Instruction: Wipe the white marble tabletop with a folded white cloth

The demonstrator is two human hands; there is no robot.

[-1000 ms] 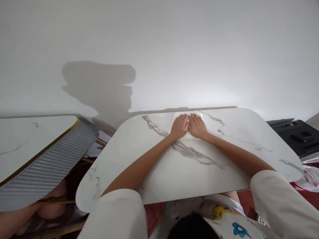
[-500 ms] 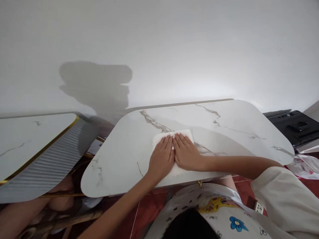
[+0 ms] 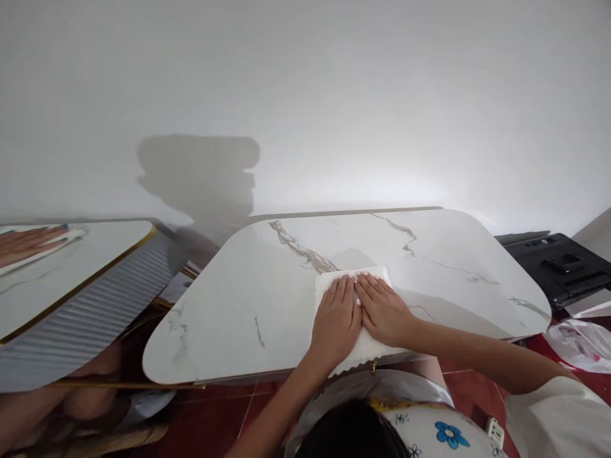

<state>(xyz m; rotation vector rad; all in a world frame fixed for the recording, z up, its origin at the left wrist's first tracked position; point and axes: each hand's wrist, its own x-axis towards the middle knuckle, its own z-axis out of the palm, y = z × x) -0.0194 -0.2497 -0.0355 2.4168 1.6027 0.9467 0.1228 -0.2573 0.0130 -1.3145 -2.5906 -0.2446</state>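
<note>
A white cloth [image 3: 370,348] lies spread on a white marbled tabletop [image 3: 214,318] with rounded corners. Flat on the cloth, fingers stretched away from me, rests my left hand [image 3: 337,321]. My right hand [image 3: 386,313] presses beside it in the same way, the two touching along the thumbs. Neither hand's fingers are wrapped round the cloth. Part of the cloth is hidden beneath both palms, and its near edge reaches the front edge of the tabletop.
At left stands a second marbled table [image 3: 119,245] with gold trim, where another person's hand [image 3: 28,245] rests on a white cloth [image 3: 71,236]. A black case [image 3: 563,267] and a clear plastic bag [image 3: 580,343] are at right. A wall [image 3: 334,114] rises behind.
Both my hands and the cloth have moved right and toward me over the tabletop. Another person's hand with a white cloth has come into view on the left table.
</note>
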